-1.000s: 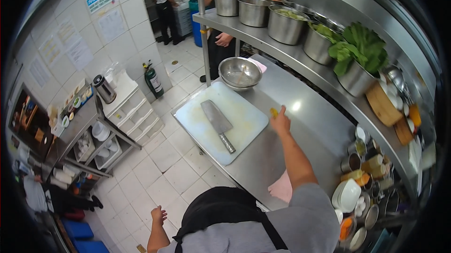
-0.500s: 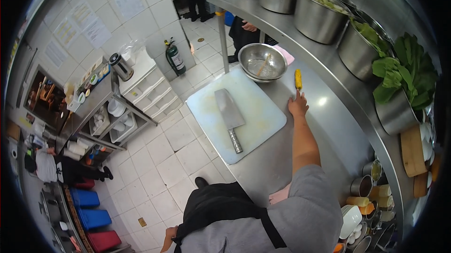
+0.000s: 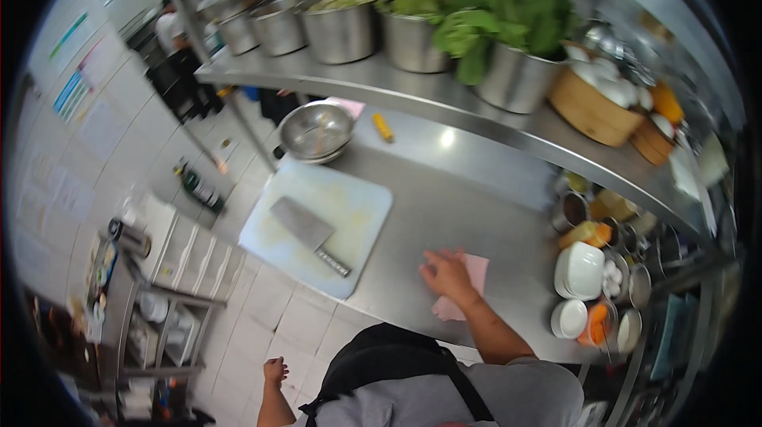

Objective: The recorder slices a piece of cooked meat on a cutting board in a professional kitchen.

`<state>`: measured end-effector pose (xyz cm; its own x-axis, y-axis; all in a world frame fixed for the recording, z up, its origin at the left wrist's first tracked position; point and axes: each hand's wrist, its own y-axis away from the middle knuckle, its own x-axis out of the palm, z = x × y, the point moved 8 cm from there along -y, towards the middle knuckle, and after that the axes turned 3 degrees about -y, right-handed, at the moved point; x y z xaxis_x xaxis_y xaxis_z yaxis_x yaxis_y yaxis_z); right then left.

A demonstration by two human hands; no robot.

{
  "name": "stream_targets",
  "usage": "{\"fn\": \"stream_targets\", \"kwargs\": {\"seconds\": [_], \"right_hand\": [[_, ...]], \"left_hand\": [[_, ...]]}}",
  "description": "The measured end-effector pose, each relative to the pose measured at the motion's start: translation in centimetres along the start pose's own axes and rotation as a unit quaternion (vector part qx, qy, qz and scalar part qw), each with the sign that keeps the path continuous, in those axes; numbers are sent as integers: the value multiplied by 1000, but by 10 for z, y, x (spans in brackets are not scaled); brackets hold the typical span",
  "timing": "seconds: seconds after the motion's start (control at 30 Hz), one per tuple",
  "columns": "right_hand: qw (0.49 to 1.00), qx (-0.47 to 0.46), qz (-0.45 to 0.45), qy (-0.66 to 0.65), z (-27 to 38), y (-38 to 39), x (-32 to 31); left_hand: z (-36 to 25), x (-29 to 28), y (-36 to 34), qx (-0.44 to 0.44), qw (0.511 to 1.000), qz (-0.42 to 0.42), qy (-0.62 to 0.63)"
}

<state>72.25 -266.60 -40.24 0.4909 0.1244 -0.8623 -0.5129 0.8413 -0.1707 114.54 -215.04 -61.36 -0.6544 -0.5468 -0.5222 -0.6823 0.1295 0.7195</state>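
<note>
Surface findings: chiefly metal, with plastic, cloth and wood

Worktable [image 3: 476, 197]: smooth sheet metal, glossy, bright light reflection. Cutting board [image 3: 357, 213]: white plastic, smooth, discoloured in patches. Cleaver [image 3: 305, 227]: grey metal blade, dull sheen; handle [image 3: 333, 263] metallic, textured. Pink cloth [image 3: 476, 271]: matt. Mixing bowl [image 3: 305, 132]: shiny metal. Stockpot [image 3: 341, 36]: metal, soft sheen. Steamer basket [image 3: 591, 112]: pale wood, apparently bamboo. White dishes [image 3: 584, 268]: smooth, glossy.

The right hand [image 3: 448, 276] covers part of the pink cloth [image 3: 476, 271]; its fingers are blurred, and whether they press on the fabric cannot be told. The left hand [image 3: 275, 371] is small and soft-edged, its palm hard to make out. A slim yellow object [image 3: 382, 128] (near the steel bowls [image 3: 316, 132]) is too blurred to identify. Leafy greens [image 3: 516, 6] hide the inside of their steel pot [image 3: 520, 82]. The lower edge crops the grey shirt [image 3: 516, 395].
</note>
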Motion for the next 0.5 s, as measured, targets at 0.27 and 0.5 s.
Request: {"fn": "stream_targets", "kwargs": {"seconds": [0.27,0.5], "right_hand": [[974,20,156,-162,98,133,-8],[981,53,87,-164,174,200,20]], "left_hand": [[-102,83,-59,145,975,147,-85],[-47,180,-18,394,794,280,-369]]}}
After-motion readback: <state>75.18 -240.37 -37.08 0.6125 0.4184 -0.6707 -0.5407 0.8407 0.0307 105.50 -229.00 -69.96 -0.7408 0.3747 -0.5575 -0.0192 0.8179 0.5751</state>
